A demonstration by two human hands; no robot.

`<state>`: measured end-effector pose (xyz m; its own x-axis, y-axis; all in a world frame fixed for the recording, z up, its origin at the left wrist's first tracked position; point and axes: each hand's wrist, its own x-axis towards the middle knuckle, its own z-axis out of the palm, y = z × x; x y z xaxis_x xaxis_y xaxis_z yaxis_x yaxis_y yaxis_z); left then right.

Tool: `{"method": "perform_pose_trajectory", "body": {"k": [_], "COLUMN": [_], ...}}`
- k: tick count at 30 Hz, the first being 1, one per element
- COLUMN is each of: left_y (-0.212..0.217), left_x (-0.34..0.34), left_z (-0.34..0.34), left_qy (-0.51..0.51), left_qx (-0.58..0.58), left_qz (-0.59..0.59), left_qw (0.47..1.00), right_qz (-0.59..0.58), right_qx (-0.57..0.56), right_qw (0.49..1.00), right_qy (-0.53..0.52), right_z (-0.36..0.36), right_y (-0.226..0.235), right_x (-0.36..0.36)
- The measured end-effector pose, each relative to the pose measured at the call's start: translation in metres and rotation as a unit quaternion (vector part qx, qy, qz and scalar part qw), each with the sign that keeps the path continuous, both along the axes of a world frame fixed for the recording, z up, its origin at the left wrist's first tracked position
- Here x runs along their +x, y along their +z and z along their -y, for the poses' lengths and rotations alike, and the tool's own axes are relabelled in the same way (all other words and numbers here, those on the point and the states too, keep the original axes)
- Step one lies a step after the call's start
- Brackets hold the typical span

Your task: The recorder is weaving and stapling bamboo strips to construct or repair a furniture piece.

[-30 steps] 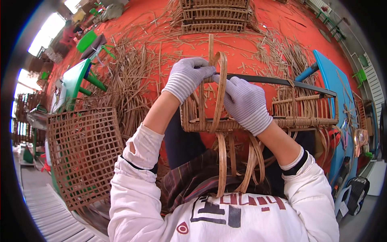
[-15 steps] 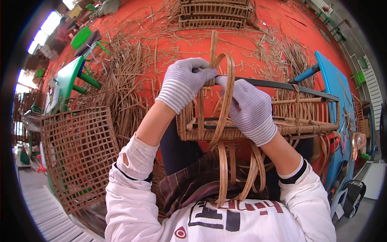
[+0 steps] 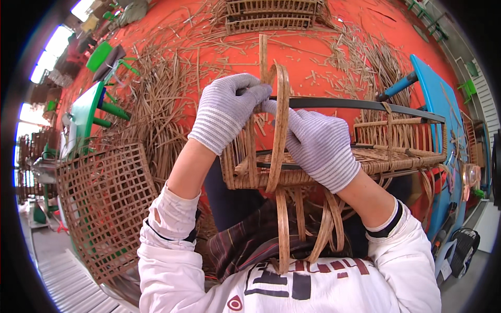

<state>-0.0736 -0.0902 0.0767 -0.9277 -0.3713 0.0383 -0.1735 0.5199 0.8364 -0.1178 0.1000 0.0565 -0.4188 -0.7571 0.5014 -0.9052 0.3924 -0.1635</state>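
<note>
A half-woven basket [image 3: 334, 175] of brown rattan lies across my lap, with a black bar [image 3: 344, 103] as its upper rim. At the bar's left end, my gloved left hand [image 3: 224, 110] pinches a flat rattan strip between thumb and fingers. The strip's loop [image 3: 282, 125] arches up and hangs down past the basket's front side. My right hand [image 3: 319, 142], also gloved, is closed behind the loop, its thumb and index finger meeting the left fingertips at the strip. Fingers hide the wrap itself. Several loose strip ends [image 3: 283, 229] dangle below the basket toward my shirt.
An open-lattice woven panel [image 3: 104, 203] leans at the left beside a green stool [image 3: 83, 117]. Loose strips [image 3: 156, 99] pile on the red floor [image 3: 308, 44]. A blue table [image 3: 438, 99] stands at the right. Stacked woven baskets [image 3: 271, 15] sit at the far side.
Both hands and the strip's loop have shifted slightly left in the view, and the loop looks narrower. The surroundings have also shifted a little. Both hands remain at the bar's left end.
</note>
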Motion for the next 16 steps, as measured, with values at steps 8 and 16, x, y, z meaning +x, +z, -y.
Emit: {"method": "perform_pose_trajectory", "body": {"k": [8, 16], "left_y": [0.006, -0.007], "left_x": [-0.005, -0.01], "left_z": [-0.003, 0.008], "left_qy": [-0.029, -0.038], "left_qx": [-0.063, -0.026], "left_qz": [0.012, -0.003], "left_qw": [0.998, 0.999], "right_qz": [0.081, 0.205], "right_qx": [-0.029, -0.265], "right_qw": [0.996, 0.941], "right_qy": [0.01, -0.044], "right_z": [-0.005, -0.081], "right_y": [0.003, 0.077], "right_x": [-0.003, -0.019]}}
